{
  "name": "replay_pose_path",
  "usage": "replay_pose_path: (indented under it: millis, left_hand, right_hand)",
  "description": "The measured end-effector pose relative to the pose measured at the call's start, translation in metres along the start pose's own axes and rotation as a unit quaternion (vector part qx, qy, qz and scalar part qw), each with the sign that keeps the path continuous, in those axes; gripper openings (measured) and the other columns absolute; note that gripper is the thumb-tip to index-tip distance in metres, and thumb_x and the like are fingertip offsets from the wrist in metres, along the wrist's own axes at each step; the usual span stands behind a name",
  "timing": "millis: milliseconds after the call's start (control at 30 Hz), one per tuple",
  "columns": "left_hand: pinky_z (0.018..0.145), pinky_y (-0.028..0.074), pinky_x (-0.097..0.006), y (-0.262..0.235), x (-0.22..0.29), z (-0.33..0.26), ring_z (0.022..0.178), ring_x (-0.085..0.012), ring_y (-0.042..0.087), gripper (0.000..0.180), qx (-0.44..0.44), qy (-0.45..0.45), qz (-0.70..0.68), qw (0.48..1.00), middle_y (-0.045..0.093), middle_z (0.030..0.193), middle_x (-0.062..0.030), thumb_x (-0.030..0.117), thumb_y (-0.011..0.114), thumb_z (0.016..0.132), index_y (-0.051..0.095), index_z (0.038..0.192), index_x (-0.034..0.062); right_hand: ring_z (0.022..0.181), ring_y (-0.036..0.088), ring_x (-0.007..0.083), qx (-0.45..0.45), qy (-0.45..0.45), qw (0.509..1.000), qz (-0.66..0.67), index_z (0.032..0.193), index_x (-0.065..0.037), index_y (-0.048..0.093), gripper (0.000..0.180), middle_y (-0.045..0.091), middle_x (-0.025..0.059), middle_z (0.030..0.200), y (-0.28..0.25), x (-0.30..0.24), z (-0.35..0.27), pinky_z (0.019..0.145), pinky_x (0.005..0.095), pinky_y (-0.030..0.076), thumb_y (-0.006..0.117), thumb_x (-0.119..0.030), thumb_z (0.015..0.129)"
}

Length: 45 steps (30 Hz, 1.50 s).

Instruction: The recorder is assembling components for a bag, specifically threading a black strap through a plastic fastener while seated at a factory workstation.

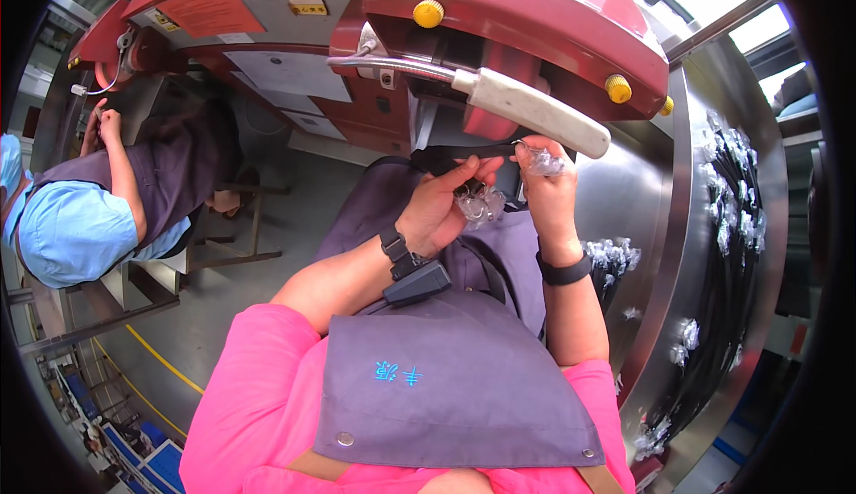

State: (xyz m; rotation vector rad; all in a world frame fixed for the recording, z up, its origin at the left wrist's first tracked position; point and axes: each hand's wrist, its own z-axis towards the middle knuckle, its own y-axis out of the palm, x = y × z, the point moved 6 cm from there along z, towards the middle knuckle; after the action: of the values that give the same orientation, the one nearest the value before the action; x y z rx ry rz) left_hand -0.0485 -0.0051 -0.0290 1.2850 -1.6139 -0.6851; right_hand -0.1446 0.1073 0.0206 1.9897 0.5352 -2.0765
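A black strap (446,159) with clear plastic wrapping (481,203) is held above the lap, below the red machine's white-handled lever (526,109). Left hand (439,207) in a closed grip on the strap and wrapping; right hand (546,189) pinching crumpled plastic (541,162). More wrapped straps (727,253) lie on the steel table (664,253).

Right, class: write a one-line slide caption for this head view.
Left hand and right hand hold a black strap with clear plastic wrapping below a red machine.
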Motion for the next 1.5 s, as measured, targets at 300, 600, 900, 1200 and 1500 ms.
replay_pose_path:
  millis: [300,600,900,1200,1500]
  left_hand:
    - [0.082,0.053,-0.032,0.001,0.002,0.001,0.088,-0.0153,0.064,0.012,0.005,0.0,-0.017,1.0,0.066,0.111,-0.016,0.012,0.06,0.094,0.061,0.1,0.0024]
    - [0.082,0.054,-0.031,-0.002,0.002,0.003,0.087,-0.0143,0.064,0.014,-0.001,0.005,-0.017,1.0,0.066,0.111,-0.0157,0.012,0.06,0.094,0.062,0.104,0.0017]
    - [0.085,0.053,-0.031,-0.001,-0.003,0.011,0.089,-0.015,0.064,0.011,0.011,-0.007,-0.025,1.0,0.066,0.113,-0.0159,0.011,0.06,0.094,0.063,0.102,0.0028]
    - [0.078,0.053,-0.03,0.015,0.0,-0.002,0.088,-0.0143,0.063,0.011,-0.028,0.018,0.056,0.998,0.068,0.108,-0.0143,0.012,0.062,0.093,0.063,0.1,0.0039]
    - [0.082,0.053,-0.031,0.011,0.001,-0.009,0.092,-0.0191,0.065,0.018,-0.08,0.039,0.078,0.993,0.068,0.108,-0.0173,0.015,0.06,0.094,0.06,0.109,0.0037]
  right_hand:
    - [0.049,0.039,-0.0001,-0.015,0.002,1.0,0.01,0.1,-0.006,0.061,0.016,0.063,-0.0004,0.074,0.0,0.014,0.011,0.042,0.0183,0.026,0.067,-0.018,0.091]
    - [0.048,0.04,-0.0003,-0.026,0.011,0.999,0.027,0.099,-0.007,0.063,0.015,0.064,-0.0002,0.075,0.001,0.021,0.017,0.041,0.0179,0.025,0.068,-0.017,0.09]
    - [0.051,0.04,0.0001,0.004,0.081,0.994,0.076,0.103,-0.009,0.063,0.015,0.06,-0.0012,0.072,-0.004,0.022,0.013,0.042,0.0175,0.024,0.067,-0.015,0.09]
    - [0.055,0.044,0.0038,0.026,-0.003,0.984,0.176,0.099,-0.007,0.059,0.013,0.051,-0.003,0.069,-0.014,0.019,-0.01,0.045,0.0184,0.032,0.066,-0.006,0.089]
    - [0.061,0.05,0.005,0.024,-0.058,0.986,0.153,0.097,-0.003,0.063,0.013,0.06,0.0021,0.095,-0.017,0.01,-0.031,0.05,0.0184,0.039,0.068,-0.001,0.085]
